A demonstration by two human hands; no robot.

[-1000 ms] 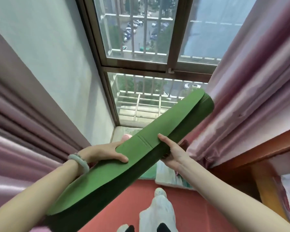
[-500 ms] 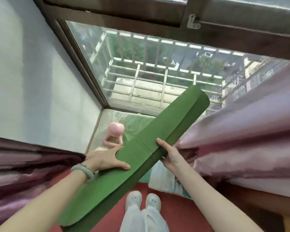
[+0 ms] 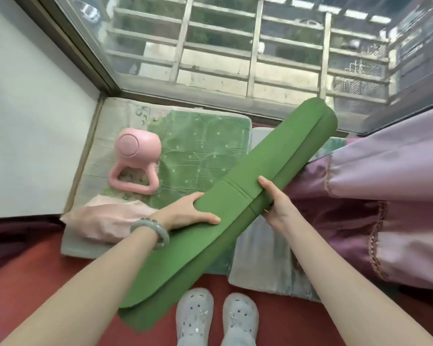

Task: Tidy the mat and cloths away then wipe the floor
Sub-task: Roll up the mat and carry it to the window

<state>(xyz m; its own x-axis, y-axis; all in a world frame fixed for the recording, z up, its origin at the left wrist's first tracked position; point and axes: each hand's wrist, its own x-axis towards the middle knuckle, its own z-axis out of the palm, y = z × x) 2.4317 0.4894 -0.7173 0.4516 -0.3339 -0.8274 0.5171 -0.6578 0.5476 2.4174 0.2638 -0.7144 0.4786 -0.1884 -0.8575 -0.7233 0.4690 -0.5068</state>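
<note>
I hold a folded green mat (image 3: 238, 201) diagonally in the air, its far end up right toward the window, its near end low by my feet. My left hand (image 3: 188, 211) grips the mat's left edge near the middle, thumb on top. My right hand (image 3: 275, 203) grips the opposite edge, thumb over the fold. Below it, a crumpled pink cloth (image 3: 105, 218) lies on the green-patterned cushion (image 3: 200, 146) on the window ledge.
A pink handled fan-like gadget (image 3: 135, 161) sits on the cushion by the white wall. A second pale cushion (image 3: 265, 260) lies right of it. Pink curtains (image 3: 390, 196) hang at the right. The red floor (image 3: 48, 275) and my grey clogs (image 3: 218, 318) are below.
My head has tilted down, so the ledge, cushions, pink gadget and cloth have come into view. The mat stays gripped in both hands at about the same angle.
</note>
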